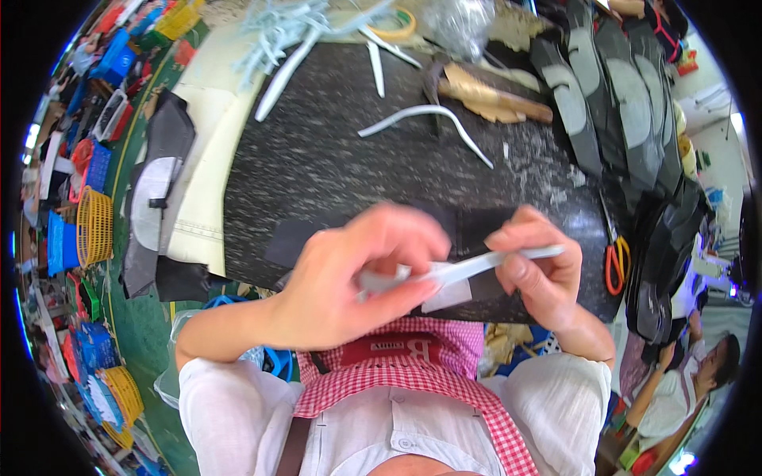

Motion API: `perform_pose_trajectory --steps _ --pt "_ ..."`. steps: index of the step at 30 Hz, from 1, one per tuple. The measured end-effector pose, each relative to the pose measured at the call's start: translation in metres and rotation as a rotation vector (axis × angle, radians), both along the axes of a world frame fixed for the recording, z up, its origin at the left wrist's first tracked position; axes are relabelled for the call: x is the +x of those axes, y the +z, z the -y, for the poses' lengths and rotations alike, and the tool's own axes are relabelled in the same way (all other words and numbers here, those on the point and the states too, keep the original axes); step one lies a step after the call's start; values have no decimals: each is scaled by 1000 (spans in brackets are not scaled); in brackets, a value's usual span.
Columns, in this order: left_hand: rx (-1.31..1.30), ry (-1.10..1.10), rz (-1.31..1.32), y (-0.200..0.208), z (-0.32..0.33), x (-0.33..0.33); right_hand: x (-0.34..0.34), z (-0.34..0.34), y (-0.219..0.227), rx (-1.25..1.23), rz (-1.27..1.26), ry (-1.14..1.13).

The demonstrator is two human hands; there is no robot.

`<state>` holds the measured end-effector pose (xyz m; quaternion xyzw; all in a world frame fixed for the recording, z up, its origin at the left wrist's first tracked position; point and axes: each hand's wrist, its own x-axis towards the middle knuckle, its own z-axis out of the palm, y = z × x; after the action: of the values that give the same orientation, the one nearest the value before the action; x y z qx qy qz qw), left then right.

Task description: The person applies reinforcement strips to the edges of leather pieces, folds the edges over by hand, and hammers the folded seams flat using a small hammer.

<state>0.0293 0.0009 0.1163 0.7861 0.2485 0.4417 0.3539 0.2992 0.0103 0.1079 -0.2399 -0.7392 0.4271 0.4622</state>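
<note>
Hands pinching a white strip above the bench.
Left grip and right grip each pinch it; hammer, soles, scissors and baskets lie around.

Head camera looks steeply down, close over worktable

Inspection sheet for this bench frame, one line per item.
Surface: dark speckled slab, dusty with scraps.
Job's things: pale grey strip held between both hands over the slab's near edge.
Clutter: curved white strip, hammer, orange-handled scissors, row of dark shoe insoles.
Hands: left hand and right hand both pinch the strip.
Cables: nothing seen.
Surroundings: coloured baskets on green floor, another person at lower right.
</note>
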Motion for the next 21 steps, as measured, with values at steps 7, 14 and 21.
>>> perform_pose_trajectory --steps 7,14,21 --pt "155 71 -205 -70 -3 16 39 22 -78 -53 261 -262" --pt "135 235 -242 -99 -35 46 47 -36 -85 374 560 -540" --pt "18 236 -190 -92 -40 42 44 -51 -79 320 569 -497"
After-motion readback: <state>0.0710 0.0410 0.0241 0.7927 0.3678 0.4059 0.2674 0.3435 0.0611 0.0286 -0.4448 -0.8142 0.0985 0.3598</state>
